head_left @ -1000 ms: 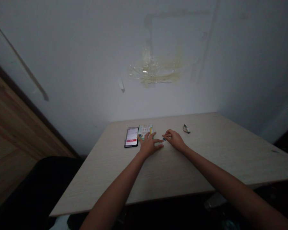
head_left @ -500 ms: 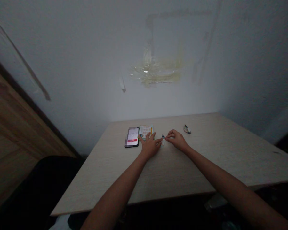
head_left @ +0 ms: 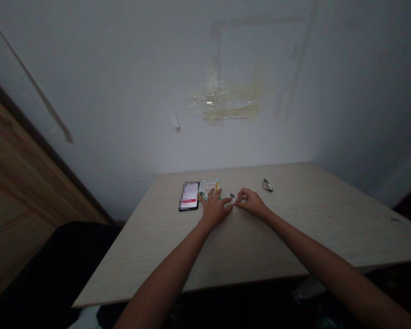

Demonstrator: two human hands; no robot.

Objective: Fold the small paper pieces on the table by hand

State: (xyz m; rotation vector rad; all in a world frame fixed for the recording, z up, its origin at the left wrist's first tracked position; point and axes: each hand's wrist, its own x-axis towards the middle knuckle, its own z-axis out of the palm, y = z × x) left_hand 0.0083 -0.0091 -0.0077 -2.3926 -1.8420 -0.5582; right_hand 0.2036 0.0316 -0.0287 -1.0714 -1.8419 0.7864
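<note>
A small white piece with a dark blue corner (head_left: 232, 195), perhaps a sticker or wrapper, lies between my hands on the table. My left hand (head_left: 213, 210) rests low with its fingers spread, and its thumb and forefinger hold the left side of this piece. The tips of the other left fingers touch the near edge of a printed green-and-white packet (head_left: 208, 183). From the right, my right hand (head_left: 252, 202) pinches the piece between thumb and forefinger. The fingertips hide much of it, so its exact kind cannot be made out.
A phone (head_left: 190, 203) with a lit screen lies left of the packet. A crumpled wrapper (head_left: 267, 185) sits further right on the pale wooden table (head_left: 315, 201). Behind rises a wall (head_left: 140, 91) with old tape (head_left: 226, 109). A dark chair-like shape (head_left: 71, 260) stands left.
My right fingertips have moved slightly down and nearer to me along the small piece, off its dark blue corner. My left thumb and forefinger have shifted a little; the packet and phone have stayed put.
</note>
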